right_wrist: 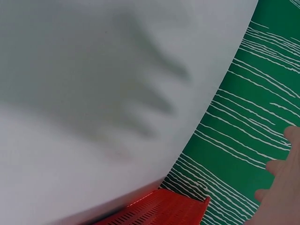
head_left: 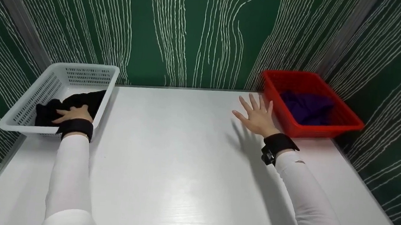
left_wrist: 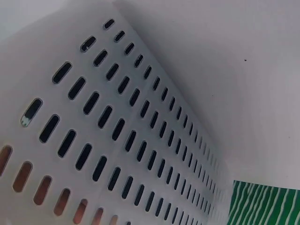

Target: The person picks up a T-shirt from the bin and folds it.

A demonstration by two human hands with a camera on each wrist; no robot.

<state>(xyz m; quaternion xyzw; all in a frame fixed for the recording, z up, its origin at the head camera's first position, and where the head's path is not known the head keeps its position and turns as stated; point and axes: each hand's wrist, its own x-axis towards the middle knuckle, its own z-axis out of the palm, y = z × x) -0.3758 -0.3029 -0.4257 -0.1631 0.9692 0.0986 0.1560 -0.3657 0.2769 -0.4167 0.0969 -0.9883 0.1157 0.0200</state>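
Observation:
My left hand (head_left: 73, 113) reaches over the near rim of the white plastic basket (head_left: 59, 64) and rests on a black cloth (head_left: 84, 99) inside it. Its visible fingers look spread, while some fingertips are hidden against the cloth. Through the slots of the basket wall (left_wrist: 136, 110), the left wrist view shows bits of skin. On the other side, my right hand (head_left: 258, 119) hovers above the table, fingers straight and fanned, holding nothing. Just right of it stands the red plastic basket (head_left: 324, 131), with a purple cloth (head_left: 308, 108) lying inside.
The white table (head_left: 178, 154) lies between the two baskets. Green panels with white wavy lines (head_left: 200, 36) rise behind and on both sides. Grey posts (head_left: 347, 34) stand at the back corners, close to each basket.

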